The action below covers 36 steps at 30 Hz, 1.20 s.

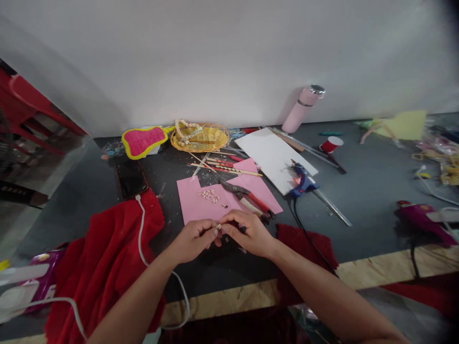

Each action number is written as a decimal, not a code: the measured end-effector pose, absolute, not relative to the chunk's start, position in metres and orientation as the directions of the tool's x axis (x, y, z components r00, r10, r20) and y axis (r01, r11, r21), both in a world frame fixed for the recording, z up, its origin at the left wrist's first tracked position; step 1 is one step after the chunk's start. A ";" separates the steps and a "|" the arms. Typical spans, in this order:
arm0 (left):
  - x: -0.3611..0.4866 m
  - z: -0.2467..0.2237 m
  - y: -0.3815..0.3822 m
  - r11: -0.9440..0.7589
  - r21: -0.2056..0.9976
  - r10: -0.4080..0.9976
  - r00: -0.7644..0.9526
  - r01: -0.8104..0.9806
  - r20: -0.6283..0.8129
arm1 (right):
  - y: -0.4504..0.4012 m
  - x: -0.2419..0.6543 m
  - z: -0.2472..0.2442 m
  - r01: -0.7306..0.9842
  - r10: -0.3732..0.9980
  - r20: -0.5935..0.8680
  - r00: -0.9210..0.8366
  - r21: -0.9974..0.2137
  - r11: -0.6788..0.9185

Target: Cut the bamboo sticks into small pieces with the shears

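Pale piece (pixel 218 227) between both hands (pixel 196 240)

L hand (pixel 195 240) & R hand (pixel 251 235) close tog. — thumbs (pixel 209 236) + forefingers (pixel 234 216) pinched — forearms (pixel 315 282) angled inward.

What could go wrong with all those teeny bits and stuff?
The tiny piece pinched between the left hand and right hand could slip and get lost. A bump might scatter the loose bits on the pink paper. The right forearm could perhaps snag the nearby black cord and tug the glue gun.
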<state>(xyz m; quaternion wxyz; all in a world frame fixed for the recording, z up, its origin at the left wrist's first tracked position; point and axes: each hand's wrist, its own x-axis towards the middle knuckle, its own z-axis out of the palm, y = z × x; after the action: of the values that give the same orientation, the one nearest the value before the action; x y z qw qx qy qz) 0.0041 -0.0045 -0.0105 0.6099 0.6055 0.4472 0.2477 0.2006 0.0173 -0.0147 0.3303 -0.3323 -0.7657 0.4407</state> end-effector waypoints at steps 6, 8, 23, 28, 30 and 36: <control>0.007 -0.010 -0.006 0.045 0.941 0.839 0.499 0.336 -0.218 | 0.016 0.199 -0.015 0.243 0.805 0.173 -0.567 -0.899 0.364; 0.009 -0.011 -0.007 0.010 0.929 0.856 0.477 0.371 -0.200 | 0.016 0.199 -0.015 0.266 0.826 0.129 -0.548 -0.910 0.319; 0.012 -0.013 -0.014 -0.185 0.826 0.960 0.278 0.532 0.036 | 0.015 0.192 -0.016 0.144 0.908 -0.047 -0.416 -0.990 0.015; 0.012 -0.014 -0.013 -0.195 0.806 0.962 0.271 0.559 0.045 | 0.014 0.190 -0.017 0.152 0.911 -0.046 -0.409 -0.988 0.018; 0.012 -0.014 -0.013 -0.187 0.800 0.961 0.274 0.569 0.030 | 0.013 0.190 -0.017 0.147 0.907 -0.055 -0.417 -0.989 0.008; 0.012 -0.014 -0.013 -0.212 0.762 0.960 0.275 0.612 0.046 | 0.013 0.189 -0.017 0.137 0.907 -0.065 -0.416 -0.991 -0.008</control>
<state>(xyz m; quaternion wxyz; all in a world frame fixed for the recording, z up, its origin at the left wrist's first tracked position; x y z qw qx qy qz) 0.0117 -0.0127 -0.0141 0.3228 0.7302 0.5384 0.2696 0.1895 0.0133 -0.0165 0.3372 -0.4221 -0.6182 0.5709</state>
